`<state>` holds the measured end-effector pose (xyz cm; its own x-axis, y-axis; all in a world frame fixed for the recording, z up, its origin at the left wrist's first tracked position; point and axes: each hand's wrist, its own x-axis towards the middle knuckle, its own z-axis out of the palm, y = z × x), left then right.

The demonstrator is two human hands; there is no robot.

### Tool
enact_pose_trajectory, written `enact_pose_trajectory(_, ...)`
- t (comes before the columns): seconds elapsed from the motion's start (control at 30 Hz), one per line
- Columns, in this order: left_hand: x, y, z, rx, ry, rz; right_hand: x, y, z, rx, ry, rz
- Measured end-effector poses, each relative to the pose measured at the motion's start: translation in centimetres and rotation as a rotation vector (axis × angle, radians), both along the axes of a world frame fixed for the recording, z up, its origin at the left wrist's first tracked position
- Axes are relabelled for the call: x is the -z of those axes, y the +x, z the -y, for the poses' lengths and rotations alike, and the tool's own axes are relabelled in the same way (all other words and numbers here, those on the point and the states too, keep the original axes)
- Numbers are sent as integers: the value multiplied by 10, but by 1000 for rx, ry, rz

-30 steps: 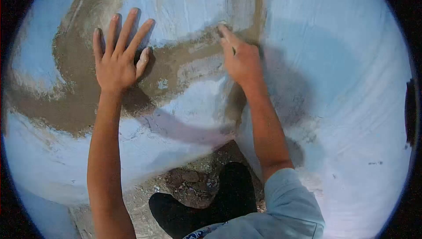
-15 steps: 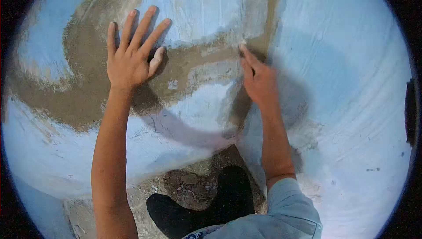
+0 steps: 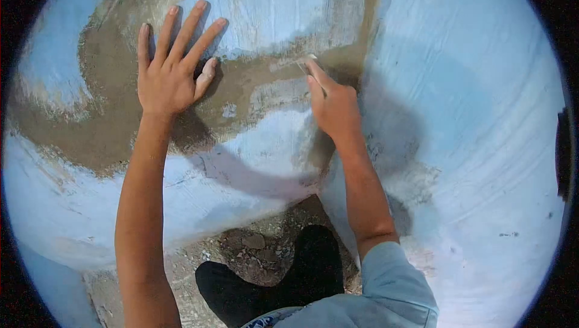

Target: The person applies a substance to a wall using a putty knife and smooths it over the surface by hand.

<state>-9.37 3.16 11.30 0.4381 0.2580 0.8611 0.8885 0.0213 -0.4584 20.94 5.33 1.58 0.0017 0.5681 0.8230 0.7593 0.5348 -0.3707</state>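
Observation:
My left hand [image 3: 169,81] lies flat on the wall with its fingers spread. Its thumb is coated in something whitish. Under the palm is a brown, rough patch [image 3: 114,108] of bare surface, while the fingertips reach towards pale blue paint. To the right, my right hand [image 3: 335,105] is closed, index finger extended against the brown strip [image 3: 241,78]. A whitish bit and a thin edge show at its fingertips; what they pinch is too small to make out.
Pale blue wall [image 3: 476,117] continues to the right, meeting the patched wall at a corner with a vertical brown band [image 3: 369,8]. Below, rubble and soil [image 3: 259,249] cover the ground around my dark-clad legs [image 3: 313,261].
My right hand has slid left along the brown strip. My left hand stays spread on the wall; the whole view has shifted slightly.

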Motion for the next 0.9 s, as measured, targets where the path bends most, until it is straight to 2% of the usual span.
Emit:
enact_pose_trajectory(0.17,2,0,2,-20,-11,-2,3,6,26,-20,-147,-54)
enact_pose_trajectory(0.27,2,-2,-1,34,17,-29,-13,-10,5,32,-124,20)
enact_pose_trajectory(0.5,2,0,1,3,-17,-9,16,2,0,-95,78,-63)
enact_pose_trajectory(0.6,3,-1,0,30,-7,-11,-6,-6,0,-22,-80,25)
enact_pose_trajectory(0.8,2,2,2,-45,-19,3,20,15,10,-86,28,-66)
enact_pose_trajectory(0.9,3,-1,1,29,-22,-13,12,1,-7,-36,5,-2)
